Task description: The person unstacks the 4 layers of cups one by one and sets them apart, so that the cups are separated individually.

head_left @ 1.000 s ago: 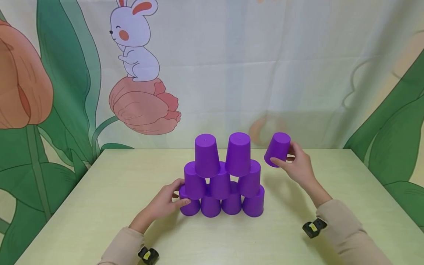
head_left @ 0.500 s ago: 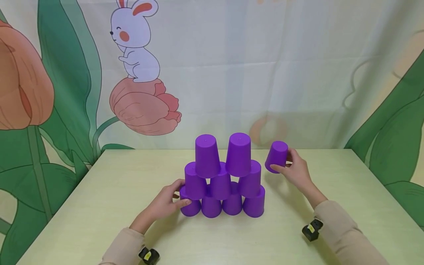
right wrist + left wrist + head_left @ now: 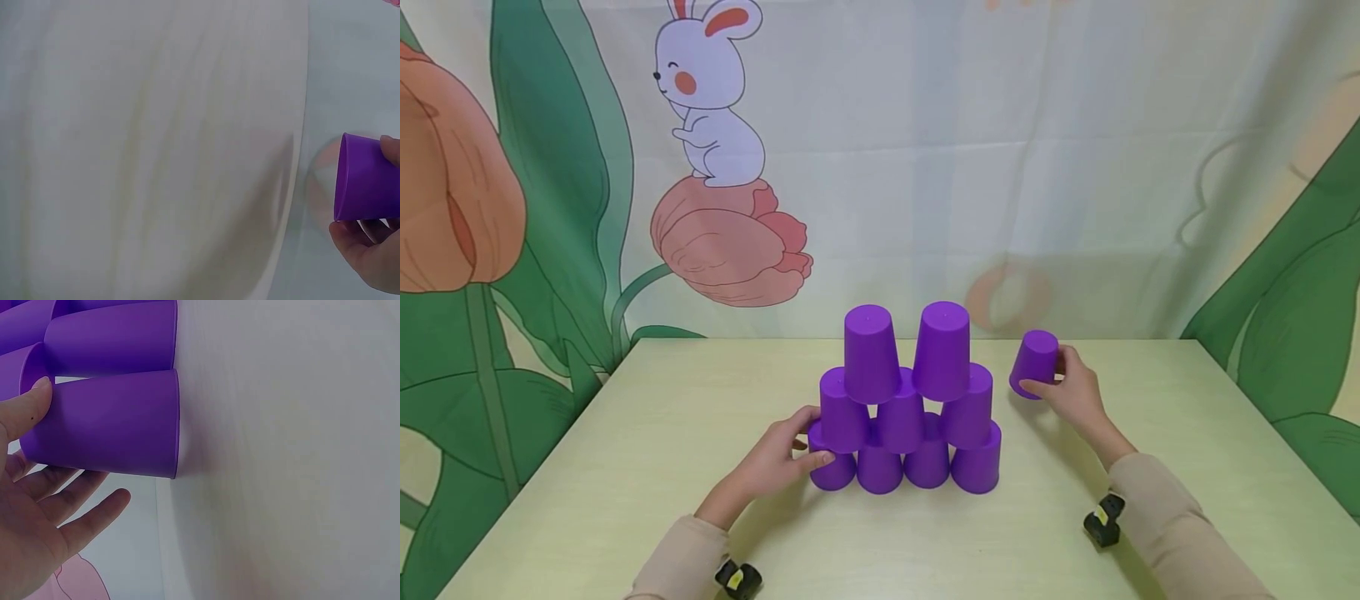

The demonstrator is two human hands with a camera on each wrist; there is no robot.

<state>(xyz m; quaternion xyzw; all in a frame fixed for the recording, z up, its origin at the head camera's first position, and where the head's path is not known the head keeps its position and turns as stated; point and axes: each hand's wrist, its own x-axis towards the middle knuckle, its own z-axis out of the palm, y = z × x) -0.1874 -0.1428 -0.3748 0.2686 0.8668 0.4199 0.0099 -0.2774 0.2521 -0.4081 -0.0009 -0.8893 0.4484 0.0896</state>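
Purple cups stand upside down in a stepped stack: a bottom row of several, a middle row of three, and two cups on top, the left one and the right one. My left hand holds the leftmost bottom cup, thumb on its near side and fingers along its far side; some fingers stand apart from it in the left wrist view. To the right of the stack, my right hand grips a single purple cup between thumb and fingers, its base upward, slightly tilted, above the table.
The pale wooden table reaches back to a cloth backdrop printed with a rabbit, tulips and leaves. Small black devices sit at both cuffs, the left one and the right one.
My right hand has lowered the single cup toward the table, and it ends slightly farther right. My left hand stays on the bottom cup, and the stack is unchanged.
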